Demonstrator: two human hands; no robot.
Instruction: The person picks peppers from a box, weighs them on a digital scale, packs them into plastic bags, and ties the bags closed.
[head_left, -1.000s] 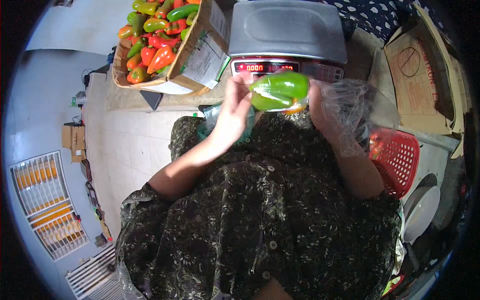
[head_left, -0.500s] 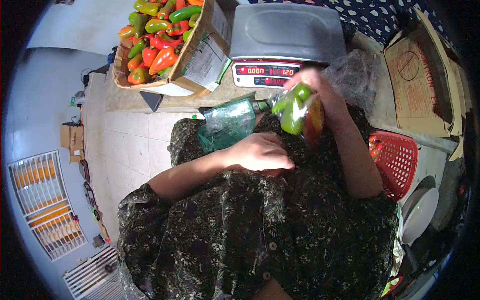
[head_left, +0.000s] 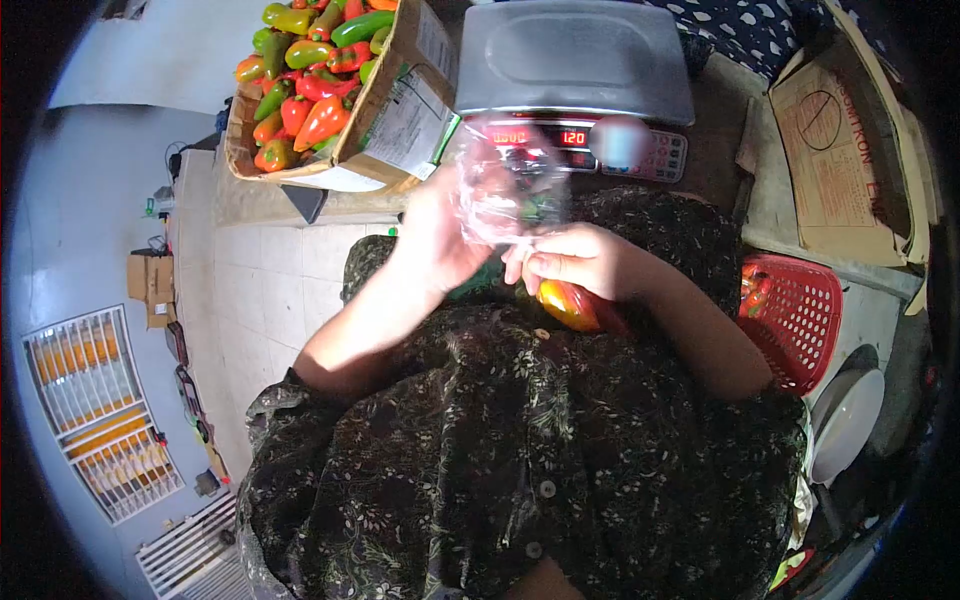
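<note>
My right hand [head_left: 585, 262] is closed in a pinch on the neck of a clear plastic bag. Below those fingers hangs a yellow-orange pepper [head_left: 570, 305] in the bag, partly covered by the hand. The bag's crinkled upper plastic [head_left: 515, 195] stands up in front of the scale. My left hand [head_left: 445, 230] grips this plastic from the left, its fingers blurred and partly behind the film. Between my hands and my lap, a bit of green plastic [head_left: 475, 285] shows.
A digital scale [head_left: 575, 55] with red figures stands ahead, a blurred whitish round thing [head_left: 620, 143] before its panel. A cardboard box [head_left: 405, 120] of red and green peppers is left; another carton [head_left: 835, 170], a red basket [head_left: 795, 320] and white bowl [head_left: 848, 425] are right.
My left hand has risen from my lap to the plastic. My right hand has moved left and down with the bagged peppers. The loose clear plastic right of the scale no longer shows.
</note>
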